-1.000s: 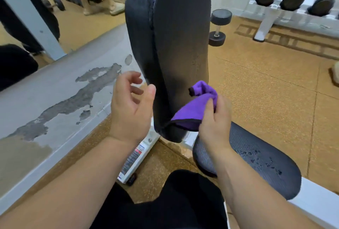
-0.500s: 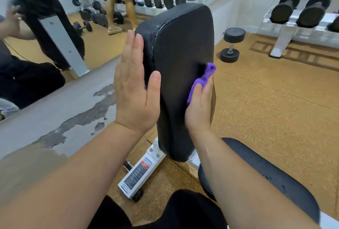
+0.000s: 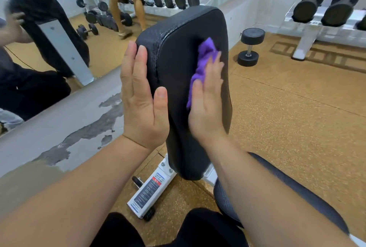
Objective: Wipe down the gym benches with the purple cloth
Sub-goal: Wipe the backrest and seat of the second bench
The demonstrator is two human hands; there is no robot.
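Observation:
The black padded backrest [image 3: 178, 48] of the gym bench stands upright in front of me. My right hand [image 3: 207, 106] presses the purple cloth [image 3: 204, 56] flat against the pad's front face with straight fingers; the cloth bunches out above and left of the fingers. My left hand [image 3: 140, 98] lies flat with straight fingers against the backrest's left side edge. The black seat pad [image 3: 297, 193] shows at the lower right, partly hidden by my right forearm.
A white bench frame [image 3: 148, 191] with a label sits on the cork floor below the pad. A dumbbell [image 3: 250, 46] stands on end to the right, beside a white dumbbell rack [image 3: 309, 27]. A wall mirror [image 3: 59, 29] at left reflects a person and more dumbbells.
My right hand has slid the cloth up the backrest from its lower edge to the upper part. My left hand opened and moved up flat against the pad's side.

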